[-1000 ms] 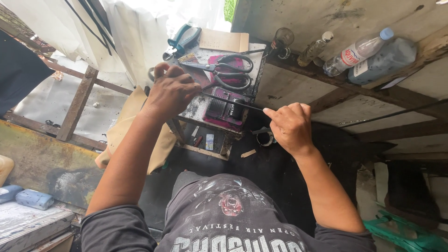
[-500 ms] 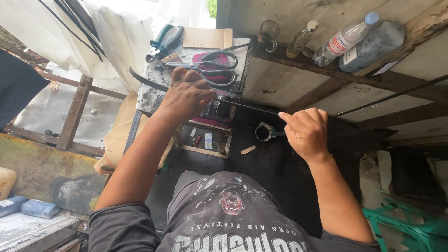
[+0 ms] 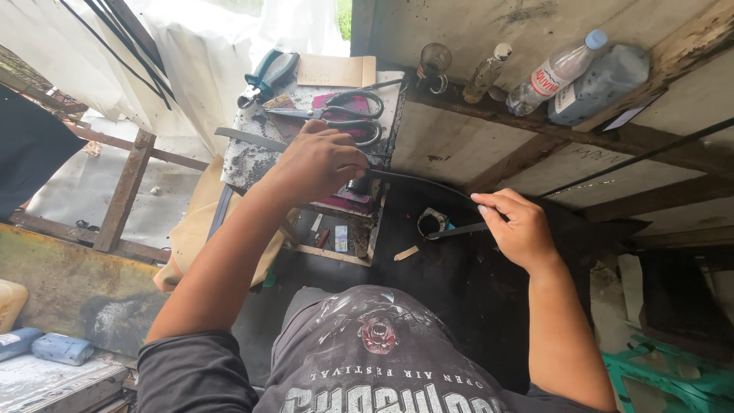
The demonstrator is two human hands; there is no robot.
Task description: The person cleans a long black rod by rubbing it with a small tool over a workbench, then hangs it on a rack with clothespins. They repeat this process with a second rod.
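Together, left hand [image 3: 317,164] and right hand [image 3: 516,229], both closed tight around one black strip [image 3: 417,180].

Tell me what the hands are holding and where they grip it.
Both hold one black strip: the left hand grips it near the middle, the right hand pinches it near its other end.

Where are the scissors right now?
In the head view, the scissors lie on the small work block at upper centre, just beyond the left hand, with the blue-handled pliers to their left.
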